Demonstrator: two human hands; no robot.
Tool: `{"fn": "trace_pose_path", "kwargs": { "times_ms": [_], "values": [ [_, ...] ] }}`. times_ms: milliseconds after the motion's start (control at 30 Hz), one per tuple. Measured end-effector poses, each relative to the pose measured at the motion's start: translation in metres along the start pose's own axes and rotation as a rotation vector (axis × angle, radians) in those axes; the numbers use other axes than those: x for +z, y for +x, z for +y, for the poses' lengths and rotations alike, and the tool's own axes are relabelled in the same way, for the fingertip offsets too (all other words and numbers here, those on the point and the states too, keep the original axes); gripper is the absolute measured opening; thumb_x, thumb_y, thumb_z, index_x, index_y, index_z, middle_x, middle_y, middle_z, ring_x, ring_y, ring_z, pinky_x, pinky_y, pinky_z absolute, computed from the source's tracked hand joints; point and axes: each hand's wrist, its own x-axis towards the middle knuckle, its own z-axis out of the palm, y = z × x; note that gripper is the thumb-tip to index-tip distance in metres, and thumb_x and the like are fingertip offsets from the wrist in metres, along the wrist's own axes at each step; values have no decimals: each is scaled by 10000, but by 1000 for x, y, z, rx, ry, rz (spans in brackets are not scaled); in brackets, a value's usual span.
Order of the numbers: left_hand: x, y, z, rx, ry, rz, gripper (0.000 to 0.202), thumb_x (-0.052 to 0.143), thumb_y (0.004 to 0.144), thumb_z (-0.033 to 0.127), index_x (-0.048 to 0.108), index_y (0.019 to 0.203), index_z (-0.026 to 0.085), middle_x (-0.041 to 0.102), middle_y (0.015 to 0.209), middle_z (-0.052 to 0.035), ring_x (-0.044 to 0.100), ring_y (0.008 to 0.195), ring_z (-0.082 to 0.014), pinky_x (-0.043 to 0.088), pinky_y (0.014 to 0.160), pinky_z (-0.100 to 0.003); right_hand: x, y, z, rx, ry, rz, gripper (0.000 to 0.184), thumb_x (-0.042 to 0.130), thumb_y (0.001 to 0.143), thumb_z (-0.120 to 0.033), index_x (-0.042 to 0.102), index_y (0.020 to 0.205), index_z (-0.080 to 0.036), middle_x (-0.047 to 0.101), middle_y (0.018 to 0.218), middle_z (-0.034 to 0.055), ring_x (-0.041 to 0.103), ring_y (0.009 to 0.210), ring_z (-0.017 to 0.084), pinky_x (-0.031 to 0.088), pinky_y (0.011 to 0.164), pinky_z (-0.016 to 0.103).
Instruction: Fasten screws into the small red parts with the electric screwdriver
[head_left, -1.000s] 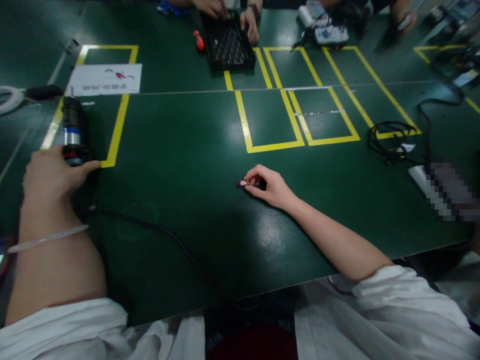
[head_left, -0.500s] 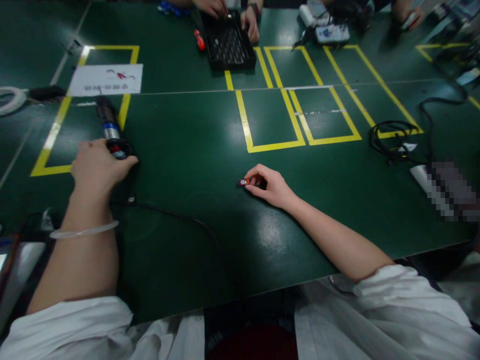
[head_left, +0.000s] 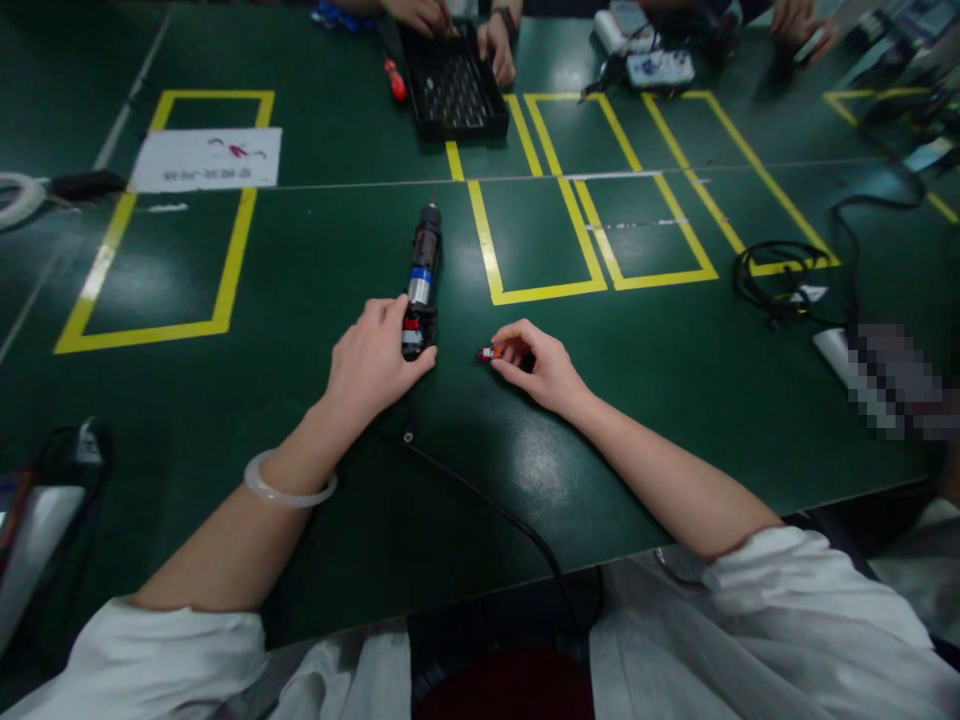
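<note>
My left hand (head_left: 375, 355) is closed around the rear end of a black electric screwdriver (head_left: 423, 270) with a silver and blue band. Its thin bit points away from me, and a black cord (head_left: 480, 492) trails from its rear toward the table's front edge. To its right, my right hand (head_left: 541, 365) rests on the green table (head_left: 480, 520) and pinches a small red, white and orange part (head_left: 489, 353) between thumb and fingertips. That part is too small for its kind to show.
Across the table a co-worker's hands (head_left: 495, 48) work at a black tray (head_left: 465, 128), with a red-handled tool (head_left: 395, 80) beside it. A white paper sheet (head_left: 206, 160) lies over yellow tape outlines. A coiled black cable (head_left: 772, 270) is at the right.
My left hand has carried the screwdriver rightward from the left tape outline to near my right hand, its cord dragging along. My right hand has barely moved and keeps its pinch.
</note>
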Motion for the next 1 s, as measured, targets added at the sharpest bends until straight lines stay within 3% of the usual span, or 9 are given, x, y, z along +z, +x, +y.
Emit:
{"fn": "trace_pose_path", "kwargs": {
  "times_ms": [133,300,700,1000],
  "values": [
    [9,-12,25,139,-54,9,705,607,886,429,421,1491,119,537,1389,-176,614,1160,-343,539,948,-432,-1,-1,0,-67,-45,10,106,624,915,-204,607,1019,-214,619,929,22,584,741,134,498,680,280],
    [12,-20,39,230,-110,7,678,600,893,412,427,1484,126,547,1377,-174,613,1149,-324,538,940,-422,-1,-1,0,-119,-106,-29,67,619,923,-197,611,987,-213,590,911,21,578,772,152,492,702,290],
    [10,-21,42,249,-117,-6,658,579,901,394,428,1470,101,548,1371,-175,610,1153,-321,541,945,-426,0,-2,-1,-126,-170,-73,81,612,943,-179,659,996,-217,625,1014,53,624,970,193,518,854,326],
    [10,-22,45,236,-80,-6,695,587,907,430,406,1503,121,545,1378,-187,599,1160,-334,529,925,-423,-1,-2,-1,-142,-158,-52,155,580,947,-179,720,1001,-220,691,998,64,674,947,191,556,851,343]
  ]
}}
